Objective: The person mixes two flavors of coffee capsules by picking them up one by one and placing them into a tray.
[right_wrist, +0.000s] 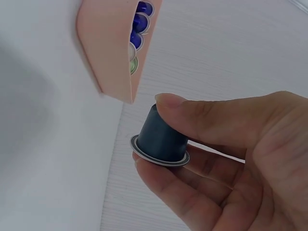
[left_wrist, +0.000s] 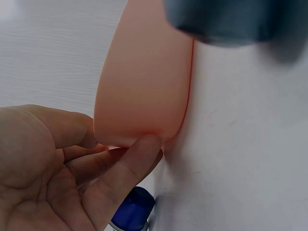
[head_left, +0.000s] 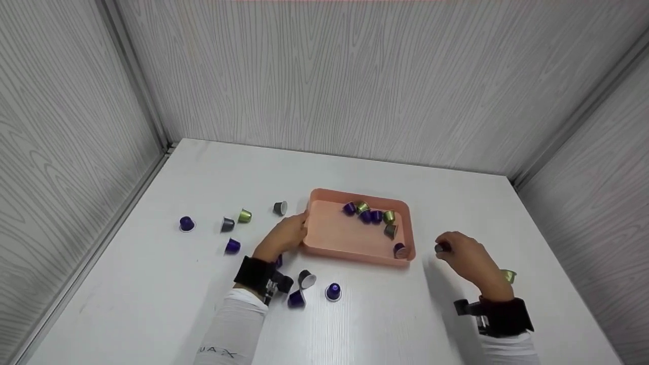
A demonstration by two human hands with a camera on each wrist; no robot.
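Head view: several capsules sit in my tray (head_left: 329,235), nine still loose; right hand (head_left: 469,258) pinches a grey capsule (head_left: 440,247), left hand (head_left: 284,237) steadies the rim, fingers relaxed.

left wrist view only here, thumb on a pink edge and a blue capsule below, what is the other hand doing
Observer: The right hand pinches a dark grey capsule between thumb and fingers.
Operator: where is it relative to the tray
Observer: Just right of the pink tray, above the table.
Operator: anything in the tray yet
Observer: Yes, several purple, green and grey capsules lie along its far right side.
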